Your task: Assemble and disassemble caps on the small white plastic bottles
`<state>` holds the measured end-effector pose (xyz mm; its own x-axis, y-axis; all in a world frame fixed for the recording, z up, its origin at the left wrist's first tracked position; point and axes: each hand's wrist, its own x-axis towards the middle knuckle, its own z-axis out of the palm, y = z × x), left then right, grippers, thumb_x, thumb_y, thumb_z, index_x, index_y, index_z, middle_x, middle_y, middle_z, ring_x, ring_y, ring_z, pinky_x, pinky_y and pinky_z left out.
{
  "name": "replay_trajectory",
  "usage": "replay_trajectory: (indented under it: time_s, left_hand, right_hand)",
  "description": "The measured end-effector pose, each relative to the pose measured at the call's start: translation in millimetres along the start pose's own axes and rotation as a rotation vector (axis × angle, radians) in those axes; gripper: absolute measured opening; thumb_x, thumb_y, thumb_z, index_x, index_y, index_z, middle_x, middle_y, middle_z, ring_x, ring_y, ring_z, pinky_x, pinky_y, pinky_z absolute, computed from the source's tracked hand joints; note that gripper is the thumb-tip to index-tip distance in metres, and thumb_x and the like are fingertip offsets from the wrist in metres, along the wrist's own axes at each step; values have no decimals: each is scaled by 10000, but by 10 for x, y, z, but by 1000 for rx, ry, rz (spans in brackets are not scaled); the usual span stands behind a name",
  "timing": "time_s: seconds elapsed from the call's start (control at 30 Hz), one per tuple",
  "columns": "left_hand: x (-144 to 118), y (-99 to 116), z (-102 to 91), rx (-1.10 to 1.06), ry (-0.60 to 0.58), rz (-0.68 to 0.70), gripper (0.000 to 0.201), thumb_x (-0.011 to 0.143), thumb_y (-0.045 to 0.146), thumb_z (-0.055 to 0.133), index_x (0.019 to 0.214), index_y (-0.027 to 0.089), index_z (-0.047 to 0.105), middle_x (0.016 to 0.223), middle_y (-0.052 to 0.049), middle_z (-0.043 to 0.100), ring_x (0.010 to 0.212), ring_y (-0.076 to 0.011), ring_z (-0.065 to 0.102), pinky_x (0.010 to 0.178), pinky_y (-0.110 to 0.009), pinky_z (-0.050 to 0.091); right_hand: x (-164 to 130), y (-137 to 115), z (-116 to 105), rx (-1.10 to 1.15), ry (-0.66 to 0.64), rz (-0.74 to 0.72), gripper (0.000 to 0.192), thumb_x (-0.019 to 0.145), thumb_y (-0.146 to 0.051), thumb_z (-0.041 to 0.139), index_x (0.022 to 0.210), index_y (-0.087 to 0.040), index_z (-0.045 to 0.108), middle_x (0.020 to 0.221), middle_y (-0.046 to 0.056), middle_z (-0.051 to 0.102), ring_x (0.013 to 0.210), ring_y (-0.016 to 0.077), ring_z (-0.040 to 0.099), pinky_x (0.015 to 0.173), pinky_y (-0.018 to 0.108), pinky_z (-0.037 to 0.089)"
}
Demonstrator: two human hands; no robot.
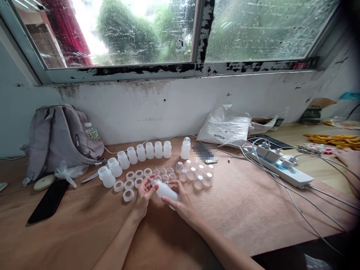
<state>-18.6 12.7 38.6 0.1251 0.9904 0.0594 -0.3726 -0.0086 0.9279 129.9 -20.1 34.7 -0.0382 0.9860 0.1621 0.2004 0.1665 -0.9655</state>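
Note:
A white translucent baby bottle [166, 190] lies tilted between my hands, its neck end toward the left. My right hand [182, 200] is closed around the bottle's body. At the neck end, the fingers of my left hand [145, 193] are closed on the clear teat [153, 181]; part of it is hidden by them. Just beyond my hands lie several white collar rings [128, 195], several clear teats [164, 177] and several transparent domed caps [198, 182]. Several open bottles [107, 177] stand in a curved row behind the rings. One capped bottle [185, 149] stands upright apart from them.
Left: a grey backpack [64, 131], a black phone [48, 201] and a knife [89, 177]. Right: a power strip [284, 168] with trailing cables, a silver packet [225, 125] and a blurred-out phone [210, 160]. Another person's hand [348, 159] is at the right edge near yellow pieces [334, 139].

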Motion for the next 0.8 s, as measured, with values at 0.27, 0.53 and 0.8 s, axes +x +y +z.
replay_trajectory:
  time_s: [0.27,0.53,0.8]
  left_hand:
    - [-25,-19,60,-54,-141,-80,460,661,362,664,1063,158,569,857,-88,646,854,-214,588,762,-298,428]
    - [-41,-64,71,-212,-124,-221,427,727,478,552,958,124,610,778,-88,650,763,-220,604,711,-317,446]
    - [-13,-42,-19,-213,-58,-270,478,721,556,507,897,122,603,695,-74,642,629,-183,610,572,-276,467]
  right_hand:
    - [-19,-7,95,103,17,-39,235,834,-397,418,984,-217,406,870,41,611,768,172,593,652,286,495]
    - [26,65,69,39,64,-64,199,862,-387,365,850,-213,460,747,2,578,696,152,557,629,265,461]
    - [156,224,-9,-102,277,-120,247,805,-278,436,1037,-198,403,697,-10,512,556,126,499,529,245,431]
